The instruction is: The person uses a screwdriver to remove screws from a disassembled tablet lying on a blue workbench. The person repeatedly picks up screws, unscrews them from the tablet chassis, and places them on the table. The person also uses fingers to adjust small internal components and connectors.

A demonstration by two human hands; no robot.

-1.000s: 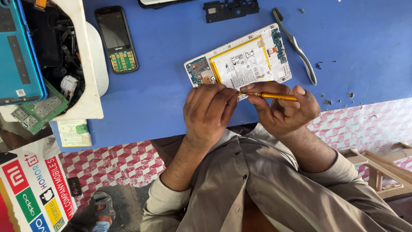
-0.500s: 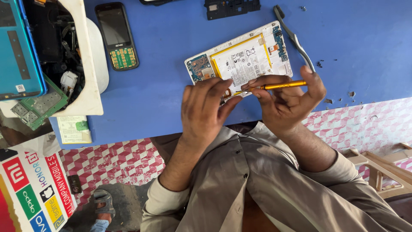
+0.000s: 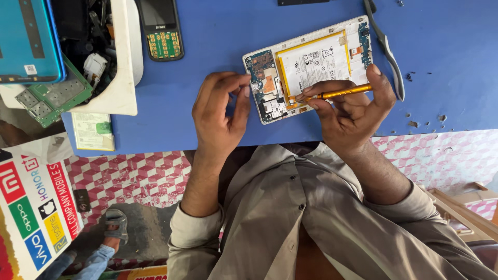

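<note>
The opened tablet [image 3: 310,67], back cover off with its battery and circuit board exposed, lies on the blue counter [image 3: 207,52]. The right hand [image 3: 353,111] grips a yellow screwdriver [image 3: 340,93], its tip at the tablet's lower edge. The left hand [image 3: 220,114] hovers just beside the tablet, fingers curled and pinched together, holding nothing visible.
</note>
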